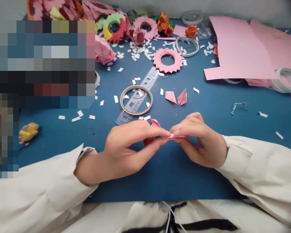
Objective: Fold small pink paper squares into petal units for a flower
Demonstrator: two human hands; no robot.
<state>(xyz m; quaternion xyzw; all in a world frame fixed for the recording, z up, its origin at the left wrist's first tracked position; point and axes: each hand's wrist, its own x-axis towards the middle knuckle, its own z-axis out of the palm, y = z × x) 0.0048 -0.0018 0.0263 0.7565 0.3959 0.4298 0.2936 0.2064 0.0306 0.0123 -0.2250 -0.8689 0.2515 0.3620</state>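
Observation:
Between both hands, just above the blue tabletop, is a small piece of folded pink paper (178, 137). My left hand (129, 149) pinches its left side with thumb and forefinger; another pink fold pokes up behind those fingers. My right hand (200, 139) grips the right end, fingers closed over it. Part of the paper is hidden by the fingers. Beyond the hands lie two separate folded pink pieces, a flat one (171, 97) and a pointed one (182, 97). A roll of tape (121, 101) rests on a clear plastic ruler (152, 79).
A pink folded-paper ring (157, 61) lies farther back, near more tape rolls (197, 48) and scattered white paper scraps. Large pink sheets (242, 48) cover the back right. Paper flowers (165, 25) line the back. A yellow-brown object (29, 132) sits left; pixelated blocks hide the upper left.

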